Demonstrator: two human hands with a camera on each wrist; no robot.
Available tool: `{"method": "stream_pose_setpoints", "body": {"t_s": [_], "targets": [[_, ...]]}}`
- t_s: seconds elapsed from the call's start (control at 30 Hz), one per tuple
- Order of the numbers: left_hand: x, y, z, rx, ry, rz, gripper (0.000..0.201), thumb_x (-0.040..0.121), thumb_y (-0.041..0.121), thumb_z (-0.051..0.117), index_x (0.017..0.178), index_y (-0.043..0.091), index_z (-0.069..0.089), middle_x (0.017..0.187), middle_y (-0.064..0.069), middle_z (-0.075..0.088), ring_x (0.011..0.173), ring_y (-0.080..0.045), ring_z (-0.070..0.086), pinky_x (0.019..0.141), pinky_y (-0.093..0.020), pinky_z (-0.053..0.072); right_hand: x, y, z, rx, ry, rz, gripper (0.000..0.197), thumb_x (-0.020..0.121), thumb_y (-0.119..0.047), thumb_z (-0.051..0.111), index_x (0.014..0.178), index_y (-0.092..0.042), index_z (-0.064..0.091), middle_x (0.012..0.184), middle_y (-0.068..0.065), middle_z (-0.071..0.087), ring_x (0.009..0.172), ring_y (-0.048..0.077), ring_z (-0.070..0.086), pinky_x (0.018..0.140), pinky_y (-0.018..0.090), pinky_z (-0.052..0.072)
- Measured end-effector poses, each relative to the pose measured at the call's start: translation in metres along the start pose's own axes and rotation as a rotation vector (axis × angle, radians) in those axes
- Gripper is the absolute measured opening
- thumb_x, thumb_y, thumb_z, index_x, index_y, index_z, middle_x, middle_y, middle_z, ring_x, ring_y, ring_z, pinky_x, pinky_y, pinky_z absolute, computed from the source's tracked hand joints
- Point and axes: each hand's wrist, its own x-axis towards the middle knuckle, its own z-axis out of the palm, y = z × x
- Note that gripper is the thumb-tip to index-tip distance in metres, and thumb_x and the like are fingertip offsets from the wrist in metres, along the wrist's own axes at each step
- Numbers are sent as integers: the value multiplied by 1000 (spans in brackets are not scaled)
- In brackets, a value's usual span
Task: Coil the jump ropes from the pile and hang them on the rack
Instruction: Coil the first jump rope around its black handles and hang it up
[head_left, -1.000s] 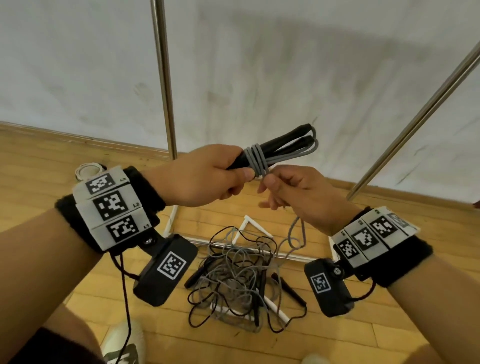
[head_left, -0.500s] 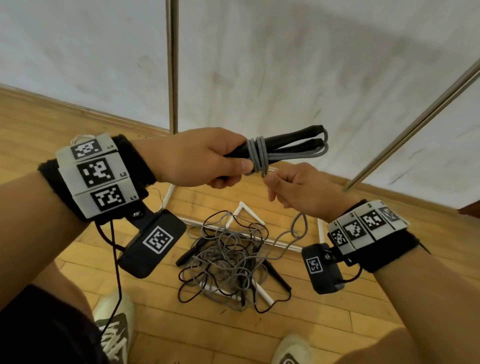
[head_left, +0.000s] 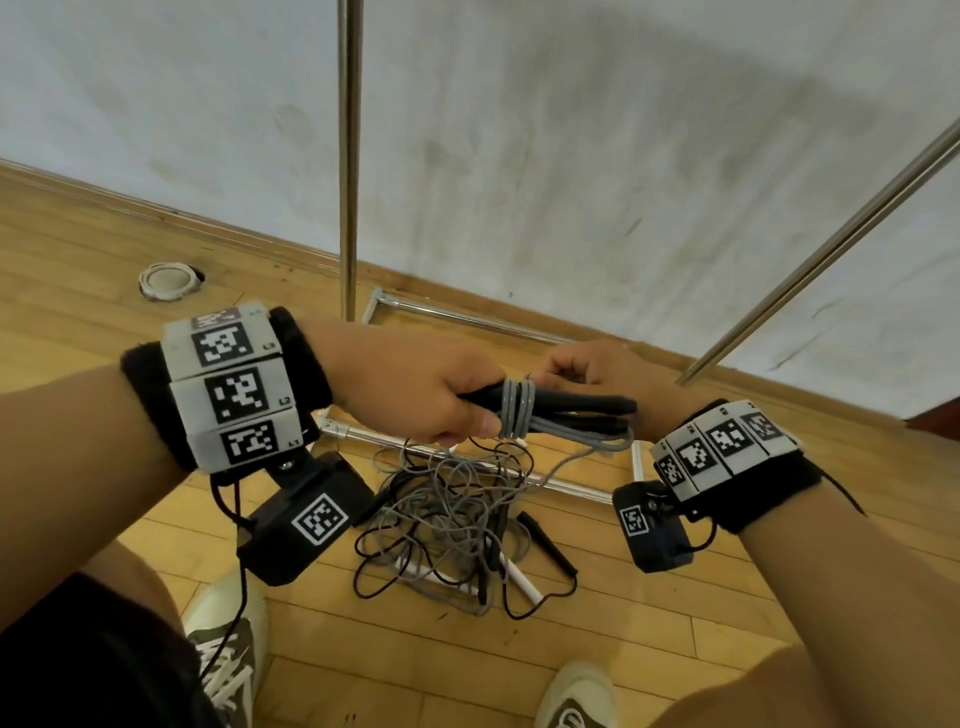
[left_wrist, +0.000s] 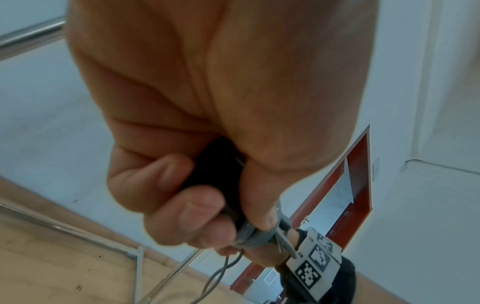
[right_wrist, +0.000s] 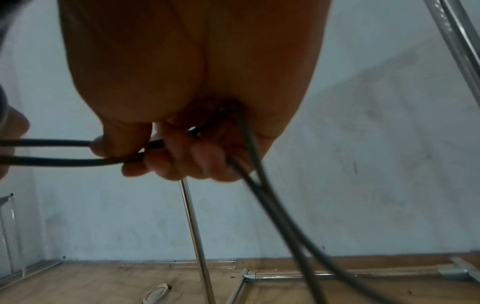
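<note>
My left hand (head_left: 415, 395) grips one wrapped jump rope (head_left: 545, 413), my right hand (head_left: 597, 371) pinching its loose cord, the pile (head_left: 457, 525) on the floor by the rack (head_left: 349, 156) untouched.

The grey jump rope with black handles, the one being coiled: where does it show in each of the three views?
Head: grey jump rope with black handles at centre, wraps beside the left hand.
Left wrist: grey wraps low centre, under the thumb.
Right wrist: two cord strands at left, running into the right hand.
Shared landmark: the upright metal rack pole.
</note>
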Motion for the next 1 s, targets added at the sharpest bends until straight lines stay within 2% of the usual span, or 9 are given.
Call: {"method": "stream_pose_setpoints", "body": {"t_s": [0.1, 0.17, 0.27, 0.37, 0.43, 0.6, 0.7, 0.87, 1.0], "targets": [[5, 0, 4, 47, -28, -33, 19, 100, 33, 52, 83, 25, 53, 70, 7, 60, 58, -5, 51, 62, -25, 41, -3, -4, -2, -82, 35, -71, 28, 93, -47, 57, 78, -26, 66, 73, 4, 66, 64, 14, 58, 56, 17, 41], [7, 0, 6, 98, -45, -54, 18, 100, 36, 51, 84, 28, 52, 74, 7, 60, 62, -7, 53, 63, -27, 43, -5, -7, -5, -100, 36, -75, 22, 95, -45, 56, 77, -34, 64, 74, 5, 66, 66, 18, 58, 55, 22, 40], [11, -1, 10, 229, -71, -108, 19, 100, 40, 48, 88, 26, 52, 81, 1, 63, 69, -16, 58, 67, -35, 50, -4, -13, -8, -104, 14, -38, 22, 98, -35, 55, 83, -28, 69, 77, 10, 65, 65, 26, 54, 56, 30, 39], [19, -5, 14, 294, -53, -179, 22, 101, 39, 48, 82, 28, 47, 81, 1, 60, 68, -15, 56, 65, -32, 48, -4, -22, -10, -94, 23, -37, 21, 98, -29, 55, 86, -23, 71, 60, -15, 55, 52, 8, 43, 50, 20, 35], [23, -9, 14, 297, -10, -210, 24, 101, 37, 47, 80, 27, 46, 81, 1, 59, 66, -15, 54, 62, -30, 45, -5, -28, -10, -98, 43, -41, 20, 98, -28, 56, 85, -23, 71, 56, -21, 53, 52, 3, 44, 52, 15, 35], [27, -18, 7, 244, 142, -240, 24, 102, 33, 46, 82, 19, 52, 79, -5, 60, 62, -18, 51, 61, -33, 44, -11, -37, -15, -41, 103, -34, 26, 99, -21, 51, 79, -28, 66, 52, -14, 54, 48, 2, 46, 48, 15, 35], [28, -20, 4, 187, 235, -249, 25, 102, 31, 47, 80, 20, 51, 77, -5, 60, 61, -18, 52, 60, -35, 45, -15, -39, -15, 88, 110, -21, 28, 98, -12, 53, 91, -35, 67, 57, -6, 64, 50, 4, 59, 52, 17, 46], [28, -16, 0, 55, 379, -219, 23, 102, 29, 48, 79, 26, 49, 72, -1, 61, 59, -17, 54, 55, -29, 40, -12, -36, -6, 436, 263, 45, 15, 86, -3, 72, 86, -16, 65, 65, -2, 70, 57, 17, 71, 54, 23, 55], [25, -12, -5, -46, 451, -192, 18, 101, 33, 47, 97, 19, 58, 81, -5, 65, 70, -23, 61, 65, -40, 50, -10, -34, -1, 477, 355, 35, 15, 85, -13, 75, 80, -12, 61, 62, 2, 68, 50, 18, 66, 48, 28, 52]]}}
